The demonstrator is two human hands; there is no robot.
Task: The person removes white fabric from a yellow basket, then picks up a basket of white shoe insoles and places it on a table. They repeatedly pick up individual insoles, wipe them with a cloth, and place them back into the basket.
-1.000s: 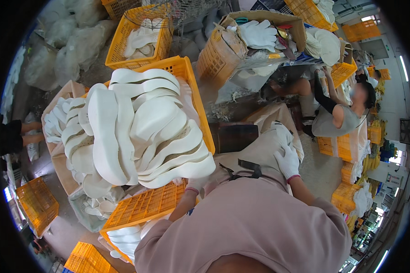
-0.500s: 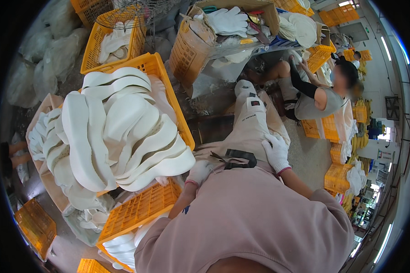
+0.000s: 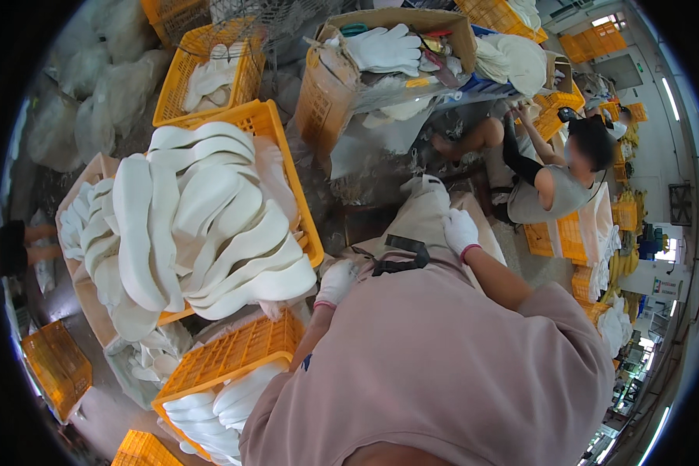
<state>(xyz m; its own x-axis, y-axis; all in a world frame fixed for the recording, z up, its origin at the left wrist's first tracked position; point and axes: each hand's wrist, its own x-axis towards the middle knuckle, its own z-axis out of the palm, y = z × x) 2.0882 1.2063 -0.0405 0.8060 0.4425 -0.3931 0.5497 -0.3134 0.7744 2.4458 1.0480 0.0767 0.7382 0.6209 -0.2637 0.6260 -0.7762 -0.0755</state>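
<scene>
Both my hands wear white knit gloves. My right hand (image 3: 460, 231) is at the right side of my lap, its fingers bent against the beige cloth (image 3: 412, 213) over my legs, seemingly gripping a fold. My left hand (image 3: 337, 283) lies low by my left hip, beside the crate; its fingertips are hard to make out. A black strap with a buckle (image 3: 400, 256) crosses my waist. To my left, white foam shoe soles (image 3: 210, 202) are heaped over a yellow plastic crate (image 3: 307, 221).
A cardboard box (image 3: 326, 101) holding white gloves and tools stands ahead. Another yellow crate (image 3: 233, 357) with white soles is at near left, and a smaller sole crate (image 3: 210, 74) at far left. A co-worker (image 3: 551, 182) sits at the right, near more crates.
My right hand has moved forward, its fingers going from spread flat to bent. The beige cloth now covers the dark patches on my trouser leg. The view has shifted slightly.
</scene>
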